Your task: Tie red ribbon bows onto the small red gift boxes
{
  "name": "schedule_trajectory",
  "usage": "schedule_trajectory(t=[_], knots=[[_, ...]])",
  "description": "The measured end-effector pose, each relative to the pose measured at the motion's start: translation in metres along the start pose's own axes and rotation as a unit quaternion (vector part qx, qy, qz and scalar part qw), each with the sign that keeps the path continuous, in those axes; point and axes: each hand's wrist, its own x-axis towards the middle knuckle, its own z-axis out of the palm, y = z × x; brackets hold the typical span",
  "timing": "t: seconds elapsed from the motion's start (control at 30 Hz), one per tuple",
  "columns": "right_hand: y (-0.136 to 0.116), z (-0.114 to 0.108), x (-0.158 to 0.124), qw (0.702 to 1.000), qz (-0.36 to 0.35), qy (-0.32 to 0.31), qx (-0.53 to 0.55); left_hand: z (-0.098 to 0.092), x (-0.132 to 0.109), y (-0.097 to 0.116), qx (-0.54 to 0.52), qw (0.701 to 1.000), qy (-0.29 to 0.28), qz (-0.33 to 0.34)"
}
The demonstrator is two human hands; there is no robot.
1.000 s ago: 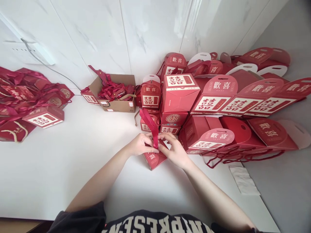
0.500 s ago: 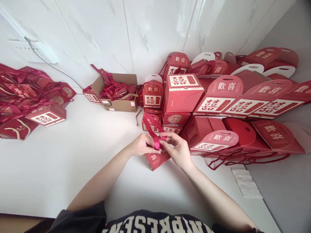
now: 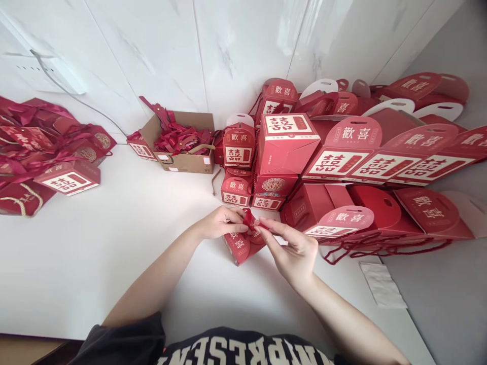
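A small red gift box point(image 3: 239, 246) with white lettering lies on the white table point(image 3: 114, 238) in front of me. A red ribbon point(image 3: 249, 220) is bunched on top of it. My left hand point(image 3: 220, 222) rests on the box with its fingers closed on the ribbon's left side. My right hand point(image 3: 291, 243) pinches the ribbon's right end between thumb and fingertips. Both hands meet over the box, and the ribbon's ends are mostly hidden by my fingers.
Behind the box stands a stack of red gift boxes point(image 3: 283, 139), spreading right in rows. An open cardboard carton point(image 3: 186, 159) full of red ribbons sits at the back. More red boxes and bags point(image 3: 45, 152) pile up at left. A white paper scrap point(image 3: 382, 284) lies at right.
The long ribbon loop that stood up above the box has been pulled down into a small bunch between my fingers. My right hand has moved slightly right and lower.
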Motion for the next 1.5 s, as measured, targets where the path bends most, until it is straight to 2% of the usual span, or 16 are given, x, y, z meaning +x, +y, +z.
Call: schedule_trajectory(t=[0.1, 0.17, 0.3, 0.4, 0.53, 0.73, 0.83, 0.93, 0.97, 1.03, 1.1, 1.17, 1.2, 1.3, 1.4, 1.5], knots=[[-0.013, -0.002, -0.001, 0.993, -0.116, -0.01, -0.033, -0.001, 0.002, 0.004, -0.017, 1.0, 0.006, -0.021], [-0.019, 0.0, -0.002, 0.977, -0.205, -0.046, -0.043, -0.001, 0.003, 0.008, -0.014, 0.999, 0.01, -0.039], [-0.026, 0.014, -0.01, 0.922, -0.352, -0.149, -0.065, -0.001, 0.003, 0.016, 0.015, 0.998, 0.001, -0.059], [-0.028, 0.033, -0.018, 0.884, -0.422, -0.174, -0.105, -0.001, 0.003, 0.019, 0.028, 0.999, -0.01, -0.043], [-0.023, 0.061, -0.027, 0.851, -0.469, -0.192, -0.133, -0.003, 0.002, 0.021, 0.039, 0.998, -0.028, -0.033], [-0.006, 0.09, -0.031, 0.82, -0.461, -0.295, -0.17, -0.001, 0.0, 0.024, 0.065, 0.997, -0.04, -0.03], [-0.005, 0.094, -0.031, 0.815, -0.461, -0.3, -0.182, 0.0, 0.0, 0.027, 0.107, 0.994, -0.034, -0.008], [-0.013, 0.083, -0.028, 0.821, -0.469, -0.299, -0.13, -0.001, 0.0, 0.033, 0.146, 0.987, -0.058, 0.032], [-0.017, 0.076, -0.024, 0.831, -0.462, -0.293, -0.098, -0.002, -0.001, 0.037, 0.153, 0.985, -0.074, 0.043], [-0.023, 0.058, -0.013, 0.874, -0.404, -0.269, -0.037, -0.003, -0.005, 0.044, 0.156, 0.982, -0.099, 0.049], [-0.024, 0.037, 0.004, 0.927, -0.308, -0.212, -0.024, -0.003, -0.01, 0.052, 0.146, 0.985, -0.086, 0.036], [-0.02, 0.02, 0.021, 0.958, -0.194, -0.207, -0.047, -0.001, -0.015, 0.058, 0.14, 0.988, -0.055, 0.019], [-0.017, 0.013, 0.028, 0.962, -0.149, -0.221, -0.061, 0.0, -0.017, 0.06, 0.143, 0.989, -0.047, 0.007], [-0.005, 0.001, 0.039, 0.954, -0.079, -0.284, -0.046, 0.001, -0.022, 0.063, 0.172, 0.982, -0.063, -0.04], [0.004, -0.001, 0.038, 0.943, -0.018, -0.334, -0.004, -0.002, -0.024, 0.065, 0.191, 0.974, -0.07, -0.096], [0.009, 0.002, 0.034, 0.919, 0.073, -0.383, 0.056, -0.004, -0.025, 0.07, 0.193, 0.965, -0.089, -0.151]])
